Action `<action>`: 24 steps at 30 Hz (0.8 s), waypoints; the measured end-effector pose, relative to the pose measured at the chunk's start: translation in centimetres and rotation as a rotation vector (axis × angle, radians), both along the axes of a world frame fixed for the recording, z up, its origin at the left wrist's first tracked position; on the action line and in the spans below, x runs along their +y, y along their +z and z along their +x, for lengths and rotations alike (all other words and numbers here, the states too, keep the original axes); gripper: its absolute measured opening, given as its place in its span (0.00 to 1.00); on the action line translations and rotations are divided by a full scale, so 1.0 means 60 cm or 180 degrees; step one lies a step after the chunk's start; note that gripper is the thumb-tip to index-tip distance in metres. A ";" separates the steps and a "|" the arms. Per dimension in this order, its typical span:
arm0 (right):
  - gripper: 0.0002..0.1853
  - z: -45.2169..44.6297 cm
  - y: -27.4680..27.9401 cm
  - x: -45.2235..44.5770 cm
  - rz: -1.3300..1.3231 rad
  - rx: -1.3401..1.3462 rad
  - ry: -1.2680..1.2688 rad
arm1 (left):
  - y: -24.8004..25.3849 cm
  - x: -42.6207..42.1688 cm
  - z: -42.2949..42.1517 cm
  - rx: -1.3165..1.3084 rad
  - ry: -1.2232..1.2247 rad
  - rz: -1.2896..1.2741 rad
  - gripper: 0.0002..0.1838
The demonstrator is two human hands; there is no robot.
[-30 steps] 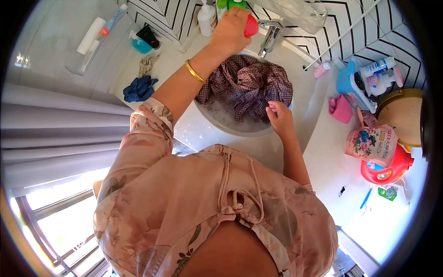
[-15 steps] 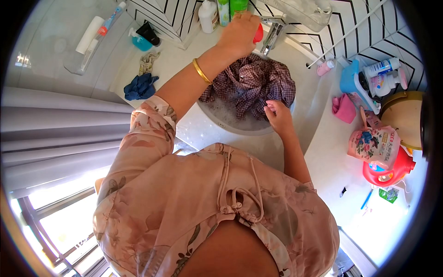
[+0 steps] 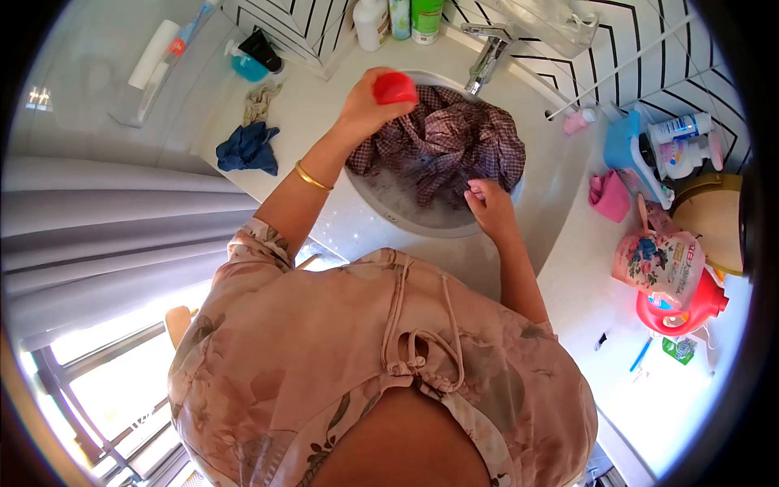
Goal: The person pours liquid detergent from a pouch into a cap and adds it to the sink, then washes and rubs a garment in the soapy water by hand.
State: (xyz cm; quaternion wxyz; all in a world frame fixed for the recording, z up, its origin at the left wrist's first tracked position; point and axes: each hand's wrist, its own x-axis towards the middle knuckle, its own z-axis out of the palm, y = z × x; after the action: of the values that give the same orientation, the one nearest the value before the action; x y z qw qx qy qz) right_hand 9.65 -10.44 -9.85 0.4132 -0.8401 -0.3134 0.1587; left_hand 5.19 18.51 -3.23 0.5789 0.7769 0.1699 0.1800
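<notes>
My left hand [image 3: 367,104], a gold bangle on its wrist, is closed around a small red cup [image 3: 395,88] over the left side of the round sink [image 3: 381,213]. The cup looks tilted, and its contents are hidden. A bunched plaid garment [image 3: 454,138] in dark reddish-brown fills much of the sink, wet, with sudsy water in front of it. Beside the garment's right lower edge, my right hand [image 3: 490,203] has its fingers curled together. What it holds, if anything, I cannot make out.
The faucet [image 3: 489,57] stands behind the sink. Several bottles, among them a green one [image 3: 426,20], line the back. Dark blue cloth [image 3: 248,148] lies to the left. On the right are a blue basket [image 3: 625,150], pink cloth [image 3: 608,196] and a red jug [image 3: 677,315].
My left hand has brought the red cup from beside the faucet toward me and leftward, over the sink's left edge. My right hand has hardly moved.
</notes>
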 end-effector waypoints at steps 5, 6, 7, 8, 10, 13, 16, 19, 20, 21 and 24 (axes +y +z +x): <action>0.13 -0.012 0.012 0.013 -0.0109 0.0119 0.0269 | -0.143 0.124 -0.082 -0.0079 0.0957 0.1151 0.33; 0.13 -0.010 0.012 0.019 -0.0101 0.0134 0.0298 | -0.152 0.145 -0.096 0.0040 0.1162 0.1487 0.33; 0.14 -0.009 0.012 0.025 -0.0097 0.0151 0.0323 | -0.162 0.165 -0.111 0.0167 0.1361 0.1819 0.32; 0.14 -0.006 0.013 0.029 -0.0098 0.0169 0.0344 | -0.171 0.181 -0.124 0.0299 0.1554 0.2146 0.32; 0.14 0.012 0.001 0.044 -0.0301 -0.0285 0.0274 | -0.187 0.212 -0.139 0.0451 0.1688 0.2392 0.33; 0.14 0.046 0.006 0.088 -0.0468 -0.1245 0.0183 | -0.212 0.234 -0.150 0.0749 0.1882 0.2504 0.35; 0.14 0.071 -0.009 0.161 -0.0373 -0.2039 0.0429 | -0.215 0.225 -0.149 0.1052 0.2107 0.2481 0.35; 0.13 0.079 -0.058 0.212 -0.0397 -0.2902 0.0981 | -0.183 0.180 -0.137 0.0984 0.2436 0.3152 0.35; 0.13 0.081 -0.077 0.224 -0.0432 -0.3223 0.1190 | -0.173 0.159 -0.128 0.0902 0.2554 0.3500 0.36; 0.13 0.091 -0.088 0.228 -0.0737 -0.3161 0.1207 | -0.172 0.140 -0.119 0.0642 0.2279 0.3481 0.34; 0.12 0.122 -0.099 0.231 -0.2564 -0.2041 0.1438 | -0.200 0.079 -0.092 0.0370 0.0675 0.2942 0.26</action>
State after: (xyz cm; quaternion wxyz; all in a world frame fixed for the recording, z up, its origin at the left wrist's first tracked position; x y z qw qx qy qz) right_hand 16.95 3.43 -15.81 -0.1005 -0.8498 -0.5101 0.0871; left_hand -0.31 23.26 -15.22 0.1406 0.9402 0.1824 0.2511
